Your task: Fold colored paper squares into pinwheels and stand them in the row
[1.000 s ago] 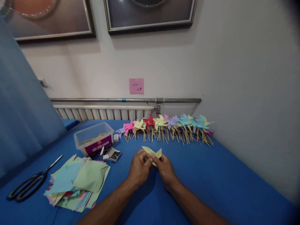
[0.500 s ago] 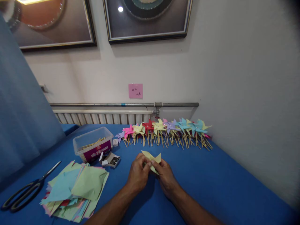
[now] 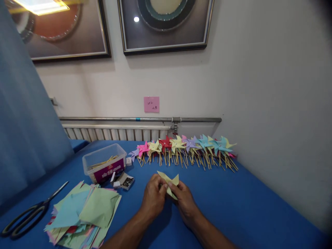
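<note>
A pale yellow paper pinwheel, its corners folded inward, is held between both hands over the blue table. My left hand pinches its left side, thumb and fingers closed. On the other side my right hand grips it, the thumb pressed near its centre. The fingers hide part of the paper, and whether a pin is in it cannot be seen. Left of the hands, a small open box of metal pins lies on the cloth.
Behind the hands stretches a row of finished pinwheels on sticks. A plastic tub with thin sticks stands left. Nearer are a stack of cut paper and black-handled scissors on the blue cloth. A radiator lines the wall.
The whole view has shifted slightly, with things sitting a little lower in the picture. Both hands keep hold of the yellow pinwheel, with only small finger movement.
</note>
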A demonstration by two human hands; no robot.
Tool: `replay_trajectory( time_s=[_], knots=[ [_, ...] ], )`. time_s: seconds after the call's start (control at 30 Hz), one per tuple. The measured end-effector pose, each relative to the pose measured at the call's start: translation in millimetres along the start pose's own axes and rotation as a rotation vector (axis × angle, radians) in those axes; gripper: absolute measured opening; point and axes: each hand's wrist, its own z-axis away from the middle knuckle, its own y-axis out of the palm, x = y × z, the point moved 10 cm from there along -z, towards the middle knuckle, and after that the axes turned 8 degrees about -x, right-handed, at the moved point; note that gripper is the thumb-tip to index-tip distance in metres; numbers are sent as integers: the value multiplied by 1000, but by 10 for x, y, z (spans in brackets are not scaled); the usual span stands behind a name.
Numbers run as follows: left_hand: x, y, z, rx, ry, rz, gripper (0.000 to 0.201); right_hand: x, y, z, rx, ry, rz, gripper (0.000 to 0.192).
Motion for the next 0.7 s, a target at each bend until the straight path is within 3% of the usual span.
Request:
replay_trajectory(
  time_s=[0.37, 0.5, 0.7],
  knots=[
    [-11, -56, -9, -41, -3, -22, 13, -9, -11, -42, 5, -24, 26, 48],
    [93, -100, -5, -93, -91, -29, 4, 12, -16, -36, 2, -43, 40, 46],
    [167, -112, 17, -119, -175, 22, 7, 15, 1, -43, 18, -35, 19, 45]
  ],
)
